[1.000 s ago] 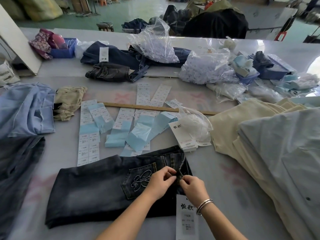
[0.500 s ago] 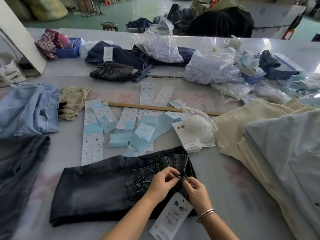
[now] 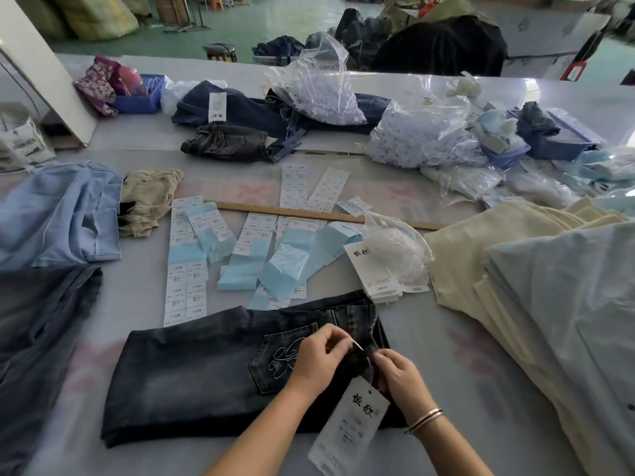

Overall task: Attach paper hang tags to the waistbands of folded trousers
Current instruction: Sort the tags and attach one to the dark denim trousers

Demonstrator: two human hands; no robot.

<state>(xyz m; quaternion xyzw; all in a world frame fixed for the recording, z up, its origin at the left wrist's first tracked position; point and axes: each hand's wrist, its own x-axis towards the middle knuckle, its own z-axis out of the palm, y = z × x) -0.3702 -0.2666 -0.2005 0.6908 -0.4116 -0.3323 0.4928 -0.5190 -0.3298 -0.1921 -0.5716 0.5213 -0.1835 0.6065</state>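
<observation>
Dark denim folded trousers (image 3: 206, 376) lie on the table (image 3: 446, 355). At the waistband, each hand's grip, left hand (image 3: 318, 360) and right hand (image 3: 400, 376), pinches the hang tag (image 3: 354, 427) fastener; keep it taut while threading.

The folded jeans (image 3: 213, 376) are dark, washed blue-black denim, with a pale embroidered flower on the back pocket (image 3: 280, 360). The hang tag (image 3: 350, 427) is white with black characters. Strips of labels (image 3: 187, 269) are white and light blue. The ruler (image 3: 292, 211) is tan wood. Stacked trousers (image 3: 481, 262) are cream and pale blue. The basket (image 3: 139, 99) is bright blue.
</observation>
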